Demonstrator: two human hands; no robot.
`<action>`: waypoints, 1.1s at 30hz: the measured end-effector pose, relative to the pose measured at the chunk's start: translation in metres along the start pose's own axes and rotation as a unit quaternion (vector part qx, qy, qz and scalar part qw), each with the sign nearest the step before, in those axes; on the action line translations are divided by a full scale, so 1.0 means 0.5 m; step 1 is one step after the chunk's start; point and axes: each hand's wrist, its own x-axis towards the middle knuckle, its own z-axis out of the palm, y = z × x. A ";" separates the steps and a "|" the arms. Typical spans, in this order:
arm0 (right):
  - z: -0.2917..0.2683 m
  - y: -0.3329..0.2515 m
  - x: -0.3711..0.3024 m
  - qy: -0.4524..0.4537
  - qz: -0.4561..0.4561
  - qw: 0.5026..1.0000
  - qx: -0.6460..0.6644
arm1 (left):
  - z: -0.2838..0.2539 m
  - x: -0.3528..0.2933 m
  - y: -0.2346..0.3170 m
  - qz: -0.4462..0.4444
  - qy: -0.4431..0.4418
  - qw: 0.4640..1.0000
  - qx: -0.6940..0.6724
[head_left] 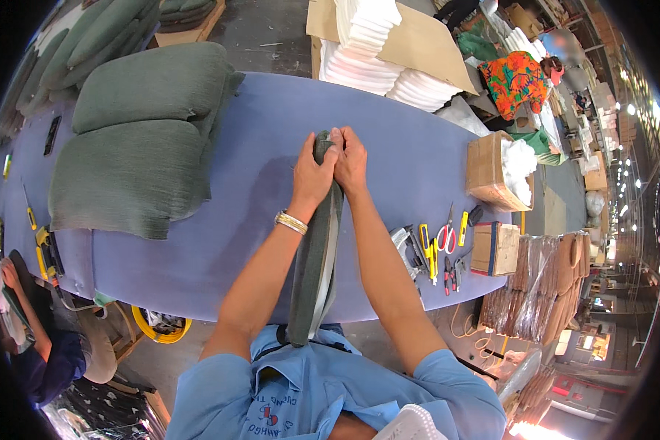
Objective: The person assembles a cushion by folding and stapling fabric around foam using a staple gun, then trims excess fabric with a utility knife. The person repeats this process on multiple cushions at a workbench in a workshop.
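Our left grip (315,176) and right grip (350,163) are both closed on the far end of the green padded panel (312,275), which is turned on edge and runs from mid-surface (411,161) past the near edge toward our blue shirt (345,381). To handle that end well, we should probably pinch evenly from both sides, keep the pale strip (330,257) untwisted, and stay clear of the red-handled scissors (448,238) near the right end.

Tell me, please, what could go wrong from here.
The left hand and right hand hold only the far end of the dark green fabric-covered panel, so its near end might swing or slip. The red-handled scissors and yellow utility knife lie loose to the right of the right forearm; a sideways move could perhaps knock them.
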 end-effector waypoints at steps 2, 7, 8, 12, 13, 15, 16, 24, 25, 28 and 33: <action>-0.010 0.022 0.023 -0.019 0.002 1.000 -0.007 | 0.003 -0.017 0.009 0.038 0.001 0.999 0.007; -0.033 0.062 0.055 -0.097 0.027 0.993 0.058 | 0.011 -0.067 0.017 0.089 0.006 0.991 0.103; -0.030 0.058 0.057 -0.093 0.033 0.994 0.043 | 0.009 -0.064 0.020 0.087 0.011 0.988 0.128; -0.034 0.025 0.055 -0.069 0.050 0.996 0.039 | -0.014 -0.015 0.045 0.050 -0.008 0.984 0.170; -0.037 0.024 0.054 -0.062 0.048 0.996 0.050 | -0.020 0.000 0.046 0.036 -0.013 0.984 0.174; -0.039 0.048 0.049 -0.061 0.012 0.993 0.096 | -0.020 0.017 0.047 0.025 0.002 0.986 0.166; -0.038 0.055 0.049 -0.064 -0.008 0.991 0.120 | -0.018 0.018 0.044 0.021 0.007 0.987 0.156; -0.020 0.033 0.032 -0.001 -0.076 0.995 0.060 | -0.007 0.012 0.029 -0.010 0.044 0.996 0.072; -0.015 0.027 0.030 0.012 -0.108 0.994 0.029 | -0.005 0.013 0.028 0.004 0.058 0.997 0.058; 0.013 0.029 0.031 0.059 -0.191 0.980 -0.027 | 0.005 0.014 0.019 0.033 0.092 0.995 0.021; 0.051 0.020 -0.002 0.082 -0.053 0.981 0.166 | 0.010 0.005 -0.006 0.067 0.120 0.990 -0.025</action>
